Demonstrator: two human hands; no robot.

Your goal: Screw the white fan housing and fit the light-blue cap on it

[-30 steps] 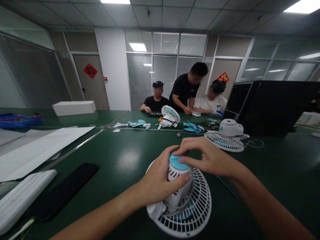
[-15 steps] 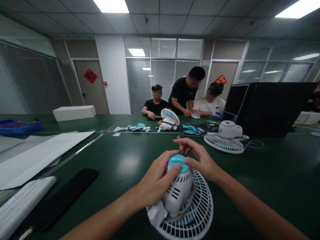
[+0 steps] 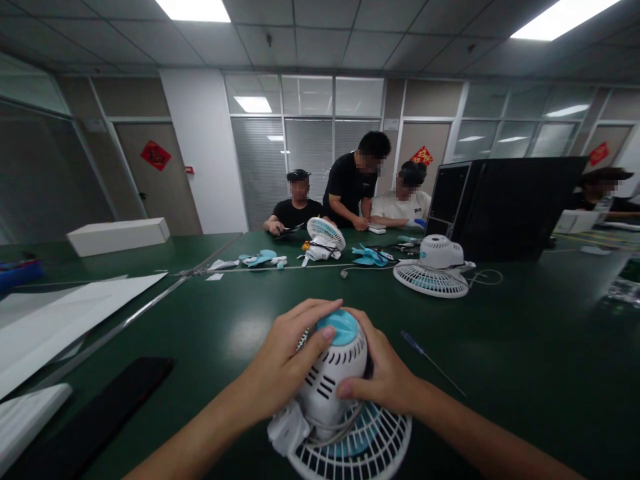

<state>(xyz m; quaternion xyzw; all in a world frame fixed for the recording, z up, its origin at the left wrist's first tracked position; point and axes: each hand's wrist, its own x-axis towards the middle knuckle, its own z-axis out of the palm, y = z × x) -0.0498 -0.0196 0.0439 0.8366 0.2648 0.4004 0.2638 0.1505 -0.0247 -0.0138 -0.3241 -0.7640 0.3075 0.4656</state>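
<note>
A small white electric fan (image 3: 325, 393) lies grille-down on the green table in front of me, its motor housing pointing up. On top of the housing sits a light-blue round cap (image 3: 344, 327) with a raised ridge. My left hand (image 3: 285, 350) grips the cap, thumb on its near side and fingers over the far side. Wrapped around the right side of the housing is my right hand (image 3: 383, 373), its thumb across the front. A cord loops around the base of the housing. To the right lies a screwdriver (image 3: 433, 362) with a blue handle.
Ahead stand a second upturned fan (image 3: 433, 277), another fan (image 3: 324, 240) and blue blades (image 3: 370, 255). A large black case (image 3: 515, 207) is at the right. White sheets (image 3: 80, 313) and a black pouch (image 3: 100, 413) lie left. Several people sit or stand beyond.
My right hand has come down from beside the cap and closed around the housing. My left hand stays at the cap. The view has turned right, bringing the screwdriver into sight.
</note>
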